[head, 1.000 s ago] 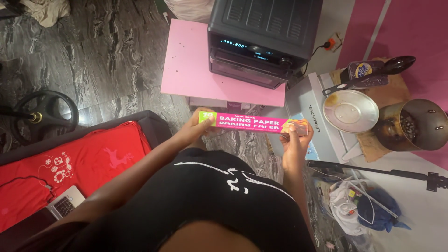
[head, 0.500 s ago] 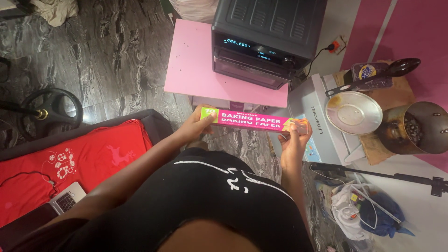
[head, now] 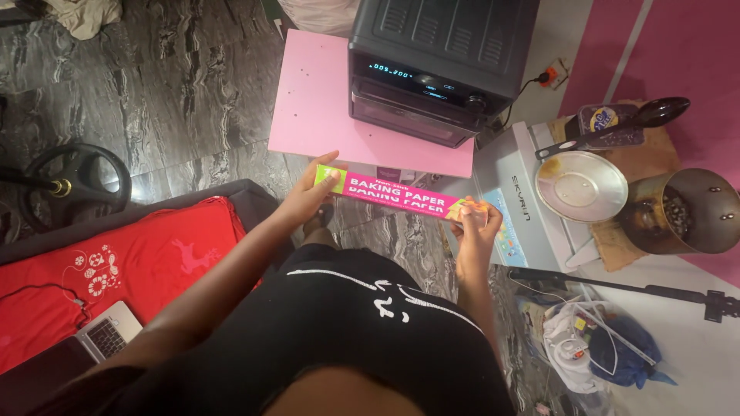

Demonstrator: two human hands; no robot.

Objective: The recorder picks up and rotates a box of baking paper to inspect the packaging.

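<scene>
I hold a long pink box of baking paper [head: 397, 194] level in front of my body, above the dark marbled floor. My left hand [head: 308, 196] grips its green left end, thumb on top. My right hand [head: 474, 223] pinches the orange right end. The box lies slightly tilted, its left end higher in the view. Just beyond it stands a black countertop oven [head: 439, 62] with a lit display, resting on a pink table [head: 312, 100].
A grey box [head: 512, 173] at the right carries a round metal pan [head: 580, 185]; a dark pot [head: 682, 212] and a black ladle [head: 617, 127] lie beside it. A red cushion [head: 116, 270] with a laptop [head: 108, 331] is at left. A tripod pole [head: 617, 285] lies at lower right.
The box has shifted a little left and tilted, its left end rising. Both hands stay on its ends.
</scene>
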